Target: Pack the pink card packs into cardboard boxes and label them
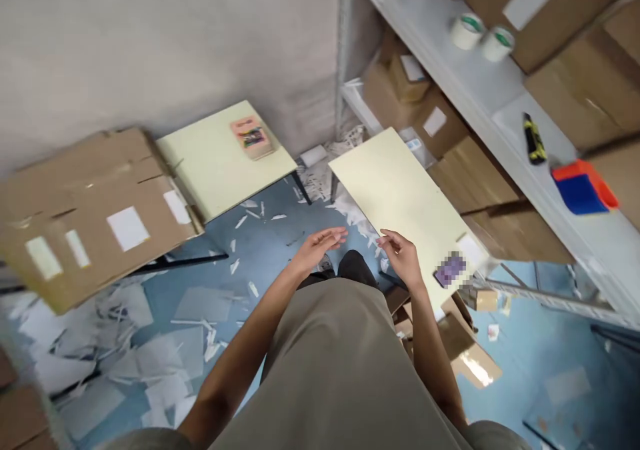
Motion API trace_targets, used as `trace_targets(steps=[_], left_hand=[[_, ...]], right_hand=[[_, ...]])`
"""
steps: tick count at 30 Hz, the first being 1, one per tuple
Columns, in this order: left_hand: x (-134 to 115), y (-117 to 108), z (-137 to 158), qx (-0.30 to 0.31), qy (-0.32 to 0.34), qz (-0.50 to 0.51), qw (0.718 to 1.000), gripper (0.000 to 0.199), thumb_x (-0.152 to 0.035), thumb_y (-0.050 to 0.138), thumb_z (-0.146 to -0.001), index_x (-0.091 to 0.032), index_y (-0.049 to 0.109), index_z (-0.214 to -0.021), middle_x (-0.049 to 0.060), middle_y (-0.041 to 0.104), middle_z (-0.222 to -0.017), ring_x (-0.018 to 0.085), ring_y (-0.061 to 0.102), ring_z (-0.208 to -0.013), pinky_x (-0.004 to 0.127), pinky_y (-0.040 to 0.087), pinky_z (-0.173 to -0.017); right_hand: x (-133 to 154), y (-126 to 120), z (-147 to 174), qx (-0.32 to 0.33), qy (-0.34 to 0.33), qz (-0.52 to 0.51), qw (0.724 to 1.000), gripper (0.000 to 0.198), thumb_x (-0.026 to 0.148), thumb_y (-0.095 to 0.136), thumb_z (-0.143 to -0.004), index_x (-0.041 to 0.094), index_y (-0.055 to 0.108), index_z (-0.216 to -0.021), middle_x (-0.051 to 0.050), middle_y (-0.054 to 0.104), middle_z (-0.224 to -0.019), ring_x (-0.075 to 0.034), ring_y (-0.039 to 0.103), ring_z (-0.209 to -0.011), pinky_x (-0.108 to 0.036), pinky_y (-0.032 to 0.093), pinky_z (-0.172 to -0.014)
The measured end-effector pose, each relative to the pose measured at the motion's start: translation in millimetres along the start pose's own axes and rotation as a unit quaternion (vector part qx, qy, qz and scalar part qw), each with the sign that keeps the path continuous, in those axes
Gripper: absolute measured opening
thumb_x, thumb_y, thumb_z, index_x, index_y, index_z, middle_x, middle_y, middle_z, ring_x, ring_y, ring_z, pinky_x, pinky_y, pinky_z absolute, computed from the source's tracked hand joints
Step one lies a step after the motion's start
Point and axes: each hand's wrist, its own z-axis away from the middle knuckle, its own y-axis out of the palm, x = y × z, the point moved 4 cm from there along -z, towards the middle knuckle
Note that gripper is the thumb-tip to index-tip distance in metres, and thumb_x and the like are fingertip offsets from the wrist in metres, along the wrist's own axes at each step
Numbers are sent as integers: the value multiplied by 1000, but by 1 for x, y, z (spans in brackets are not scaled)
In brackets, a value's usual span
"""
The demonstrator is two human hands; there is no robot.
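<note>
My left hand is held in the air before my body, fingers stretched out and nothing in it. Opposite it, my right hand hovers by the near edge of the right pale-yellow table, its fingers loosely bent and apart, with no object visible in them. A phone with a blurred-out screen lies on that table, to the right of my right hand. On the left pale-yellow table rests a small stack of pink printed cards or packs, out of reach of both hands.
A flattened cardboard box covers the far-left table. At right, a metal shelf carries cartons, tape rolls, a yellow-black cutter and a red-blue item. Paper scraps litter the blue floor; an opened carton stands under the right table.
</note>
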Motion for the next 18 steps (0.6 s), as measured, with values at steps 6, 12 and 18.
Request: trace_targets(steps=[6,12,18], left_hand=[[-13,-106,16,-163,17,110,980,66,-66,87,-80,-20,82,-127,16,75,-142,36,72,-128,50,53,-115],[-44,-184,1,-247,26,139,959,64,-65,87,-80,-20,81,-126,16,75,-143,36,71,-130,50,52,-115],[-86,-260,-49,-325,35,137,935,65,-63,84,-82,-20,78,-131,17,71,-149,35,72,-128,49,55,-113]], right_hand=[[49,95,-90,108,-50,46,992,43,56,71,-97,22,80,-123,-9,84,-109,-26,80,-98,-39,66,-88],[80,188,-182,207,-82,50,974,40,52,69,-100,24,81,-125,-9,84,-111,-27,80,-101,-40,66,-93],[99,286,-290,284,-87,78,952,34,47,67,-100,23,80,-119,-9,85,-108,-27,81,-100,-41,64,-94]])
